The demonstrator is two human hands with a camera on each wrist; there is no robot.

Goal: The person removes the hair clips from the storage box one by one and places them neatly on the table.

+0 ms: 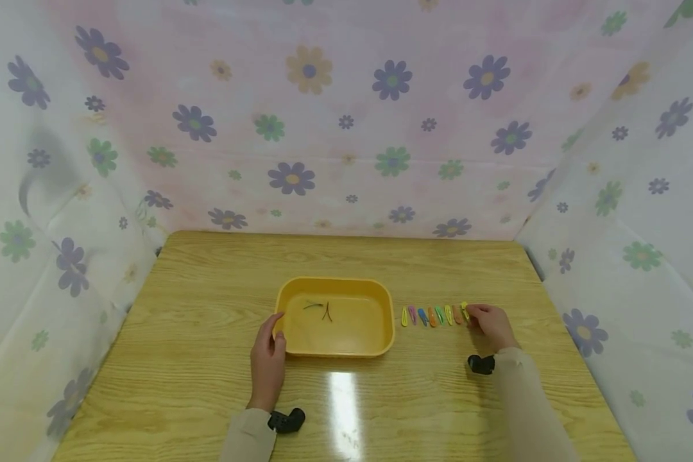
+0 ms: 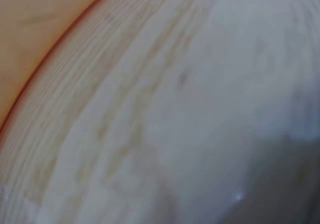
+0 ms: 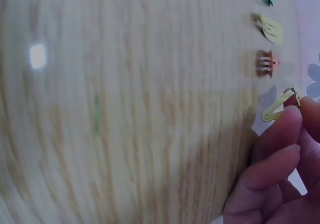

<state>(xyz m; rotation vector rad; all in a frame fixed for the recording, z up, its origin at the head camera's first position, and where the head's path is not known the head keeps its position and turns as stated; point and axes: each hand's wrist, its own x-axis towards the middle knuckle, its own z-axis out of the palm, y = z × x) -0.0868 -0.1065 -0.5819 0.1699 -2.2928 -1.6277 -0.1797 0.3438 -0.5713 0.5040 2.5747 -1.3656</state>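
A yellow snap hair clip [image 1: 464,310] is pinched between the thumb and fingers of my right hand [image 1: 493,326], at the right end of a row of clips. The right wrist view shows this clip [image 3: 272,113] tilted at the fingertips, its two arms spread apart. To its left lie an orange clip [image 1: 457,314], another yellow clip [image 1: 448,315], a green clip [image 1: 439,315] and several more. My left hand [image 1: 267,362] grips the left rim of a yellow plastic tray [image 1: 341,353]. The left wrist view has only blurred tabletop and a tray edge.
Two thin dark strands [image 1: 327,312] lie inside the tray, toward its left. The wooden table [image 1: 208,289] carries a bright light reflection near the front. Flower-patterned cloth [image 1: 346,141] hangs behind and on both sides. A black wrist device [image 1: 481,364] sits at each sleeve.
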